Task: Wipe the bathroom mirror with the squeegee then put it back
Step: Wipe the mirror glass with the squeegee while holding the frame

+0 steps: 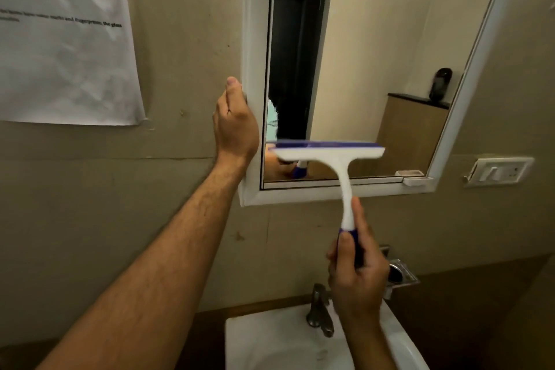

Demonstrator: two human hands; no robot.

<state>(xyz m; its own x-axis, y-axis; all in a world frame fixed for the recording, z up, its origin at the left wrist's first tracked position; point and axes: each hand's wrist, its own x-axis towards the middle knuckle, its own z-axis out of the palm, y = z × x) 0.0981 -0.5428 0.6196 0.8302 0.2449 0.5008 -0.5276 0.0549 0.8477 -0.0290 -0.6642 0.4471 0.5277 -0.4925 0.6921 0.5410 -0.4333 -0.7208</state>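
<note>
White squeegee — gripped by right hand — meets mirror; left hand clasps its frame edge.

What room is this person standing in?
Most likely a bathroom: a white-framed mirror hangs on the wall above a white sink with a metal tap, and a squeegee is up against the glass.
</note>
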